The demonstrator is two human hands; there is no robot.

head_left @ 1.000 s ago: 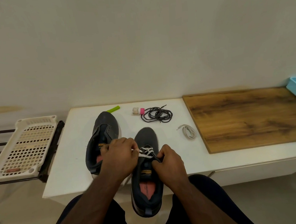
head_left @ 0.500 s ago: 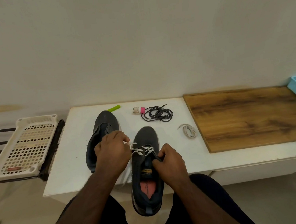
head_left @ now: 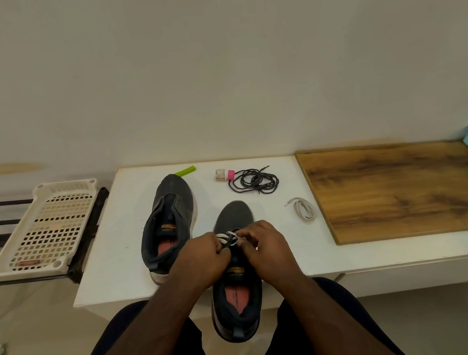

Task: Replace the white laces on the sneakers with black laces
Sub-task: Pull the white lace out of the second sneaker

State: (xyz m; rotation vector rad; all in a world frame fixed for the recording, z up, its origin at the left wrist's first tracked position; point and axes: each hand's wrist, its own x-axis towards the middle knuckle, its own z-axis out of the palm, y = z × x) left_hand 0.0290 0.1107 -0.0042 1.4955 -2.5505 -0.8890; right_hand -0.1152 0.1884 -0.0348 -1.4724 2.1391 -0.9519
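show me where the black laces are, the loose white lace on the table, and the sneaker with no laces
black laces [head_left: 254, 180], head view, middle of the coiled bundle.
loose white lace [head_left: 304, 209], head view, middle of its folded loop.
unlaced sneaker [head_left: 174, 193], head view, on its toe upper.

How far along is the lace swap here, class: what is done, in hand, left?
Done: the left sneaker has no lace, and one white lace lies coiled on the table. In hand: the left hand and right hand pinch the white lace on the near sneaker. Left: threading the black laces, untouched.
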